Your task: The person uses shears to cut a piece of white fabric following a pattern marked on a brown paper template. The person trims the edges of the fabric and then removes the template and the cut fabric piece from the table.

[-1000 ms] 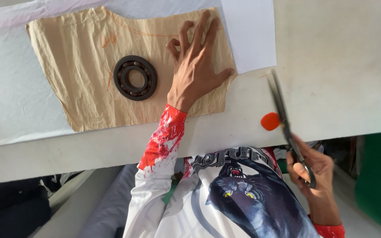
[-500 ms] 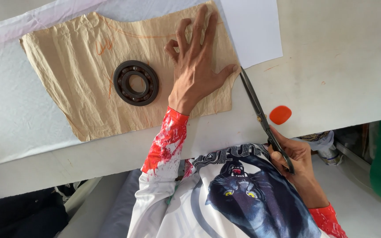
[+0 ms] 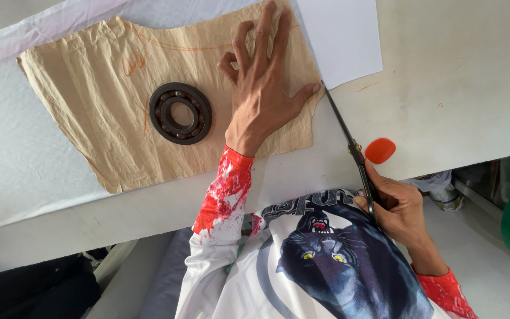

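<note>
White fabric [image 3: 25,159] is lying over the table [image 3: 455,77], and under the spread, pressing fingers of the left hand [image 3: 265,94] a tan paper pattern [image 3: 113,136] is resting on it. Just beside those fingers a dark bearing ring [image 3: 180,113] is weighing the pattern, while the right hand [image 3: 399,207] is clenching black scissors [image 3: 349,145], their tip nearing the left thumb.

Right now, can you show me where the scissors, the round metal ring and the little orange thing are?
scissors [image 3: 342,125]: head view, on the dark blades near the paper's edge.
round metal ring [image 3: 199,114]: head view, on its dark right-hand band.
little orange thing [image 3: 380,150]: head view, on the middle of the flat oval piece.
</note>
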